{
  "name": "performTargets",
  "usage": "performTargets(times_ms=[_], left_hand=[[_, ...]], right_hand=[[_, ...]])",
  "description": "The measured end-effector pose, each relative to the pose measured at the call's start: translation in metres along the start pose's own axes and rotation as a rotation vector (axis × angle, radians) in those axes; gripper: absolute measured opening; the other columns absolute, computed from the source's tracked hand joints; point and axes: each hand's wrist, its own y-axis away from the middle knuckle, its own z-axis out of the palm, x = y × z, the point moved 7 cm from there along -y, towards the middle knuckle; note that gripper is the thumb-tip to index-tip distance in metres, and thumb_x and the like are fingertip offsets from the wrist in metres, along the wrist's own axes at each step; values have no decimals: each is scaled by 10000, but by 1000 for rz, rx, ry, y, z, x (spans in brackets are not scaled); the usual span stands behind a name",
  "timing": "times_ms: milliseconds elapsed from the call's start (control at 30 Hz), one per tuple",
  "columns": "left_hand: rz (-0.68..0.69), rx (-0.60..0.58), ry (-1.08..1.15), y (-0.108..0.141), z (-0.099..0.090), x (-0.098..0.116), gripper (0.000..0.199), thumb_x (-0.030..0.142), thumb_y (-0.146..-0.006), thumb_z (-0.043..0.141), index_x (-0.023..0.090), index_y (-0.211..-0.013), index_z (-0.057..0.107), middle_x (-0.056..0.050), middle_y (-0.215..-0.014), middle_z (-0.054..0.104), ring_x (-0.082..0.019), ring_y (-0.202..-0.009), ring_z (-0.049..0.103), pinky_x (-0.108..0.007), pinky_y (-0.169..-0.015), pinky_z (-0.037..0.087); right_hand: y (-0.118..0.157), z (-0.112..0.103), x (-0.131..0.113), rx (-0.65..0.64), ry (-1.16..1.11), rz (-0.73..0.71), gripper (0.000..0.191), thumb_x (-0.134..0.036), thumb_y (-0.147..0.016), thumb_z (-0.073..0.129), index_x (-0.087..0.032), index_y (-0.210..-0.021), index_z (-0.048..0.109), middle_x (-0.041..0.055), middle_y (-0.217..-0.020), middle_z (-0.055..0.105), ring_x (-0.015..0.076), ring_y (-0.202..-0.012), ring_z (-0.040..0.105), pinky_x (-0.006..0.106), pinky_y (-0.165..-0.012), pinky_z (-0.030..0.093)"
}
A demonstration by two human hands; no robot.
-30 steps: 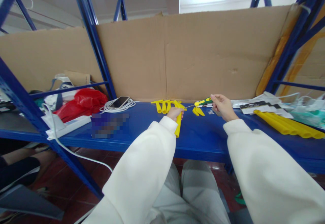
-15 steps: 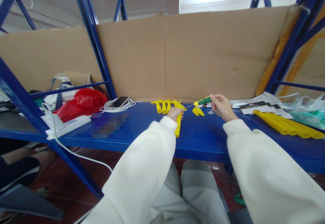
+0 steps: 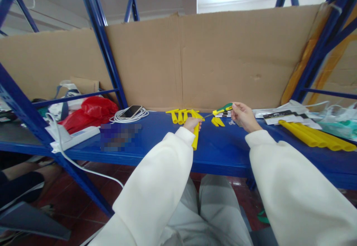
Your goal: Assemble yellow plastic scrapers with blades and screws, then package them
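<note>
My left hand [image 3: 192, 124] is closed around a yellow plastic tube [image 3: 196, 138] with a flat yellow piece at its far end. In my right hand [image 3: 243, 116] is a green and yellow screwdriver [image 3: 223, 109], gripped by the end of its handle. Its shaft points left, with the tip at the head of the tube; whether it sits in a screw is too small to tell. Behind my left hand lie several yellow T-shaped pieces [image 3: 180, 116]. Below the screwdriver are loose yellow flat pieces [image 3: 217, 121] and small metal bits [image 3: 231, 123].
Several long yellow tubes [image 3: 315, 136] lie at the right, beside papers [image 3: 284, 117] and clear plastic bags [image 3: 340, 123]. Left on the blue shelf [image 3: 164, 141] are a phone [image 3: 131, 111] on a coiled white cable [image 3: 118, 117], a red bag [image 3: 92, 112] and a white power strip [image 3: 78, 136]. Cardboard [image 3: 223, 60] stands behind.
The screwdriver handle has turned a little in my right hand, showing more yellow, and my right fingers have shifted slightly. My left hand and the tube stay in place.
</note>
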Motion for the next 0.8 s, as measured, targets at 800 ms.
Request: performTargets(times_ms=[800], left_hand=[[6, -4, 20, 0, 0, 0, 307, 30, -856, 551, 171, -596, 469, 57, -459, 432, -47, -366, 385, -181, -389, 317]], right_hand=[[1, 2, 1, -29, -48, 24, 537, -631, -596, 830, -225, -865, 603, -71, -496, 491, 89, -397, 425, 223, -372, 321]])
